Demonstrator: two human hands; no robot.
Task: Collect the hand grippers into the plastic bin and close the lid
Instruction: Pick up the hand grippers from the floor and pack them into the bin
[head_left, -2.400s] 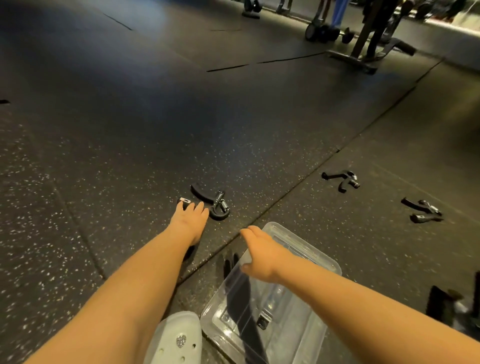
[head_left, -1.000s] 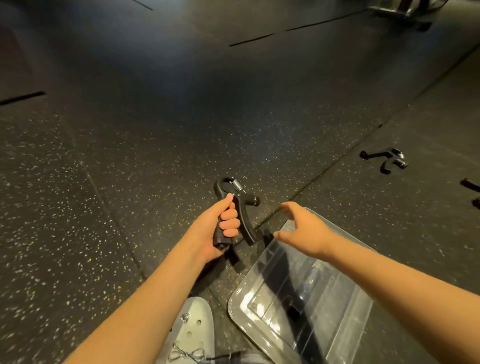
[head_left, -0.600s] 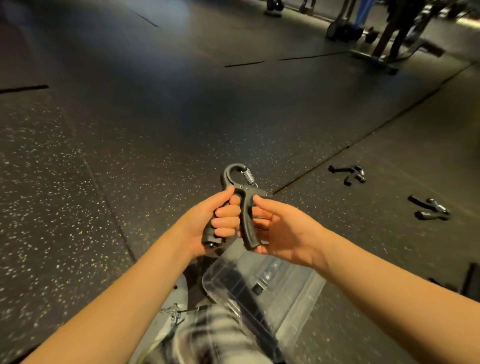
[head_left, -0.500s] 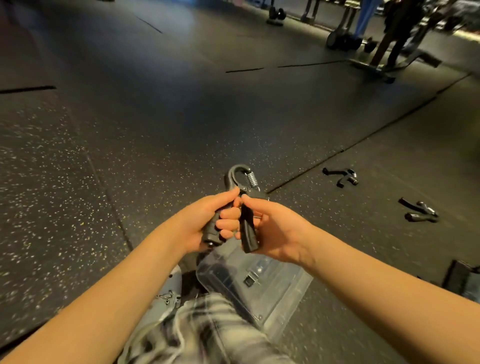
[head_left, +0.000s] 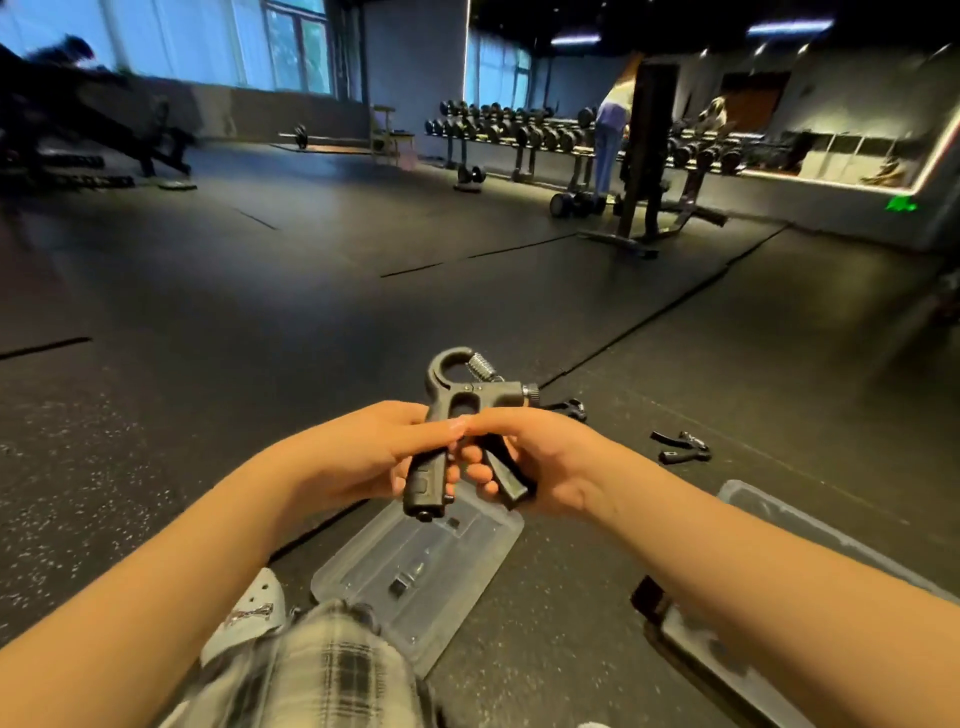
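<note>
The person is holding one black hand gripper (head_left: 441, 400) upright in the air, straight above the clear plastic lid (head_left: 467, 551) lying flat on the gym floor (head_left: 260, 322) at 6 o'clock. The left hand (head_left: 358, 457) is wrapping its fingers round the straight handle and the right hand (head_left: 550, 467) is curling its fingers round the slanted one, so both are gripping it.

The spring is likely loading the handles, so a slipping grip could be letting them snap apart or nip a finger. The plastic bin (head_left: 763, 504) is sitting at 4 o'clock, half hidden by the right forearm, so a blind drop could be missing it.

Three grippers are showing: the held one, a second gripper (head_left: 569, 408) at 1 o'clock and a third gripper (head_left: 680, 447) at 2 o'clock, both on the floor. There is one lid and one bin.
</note>
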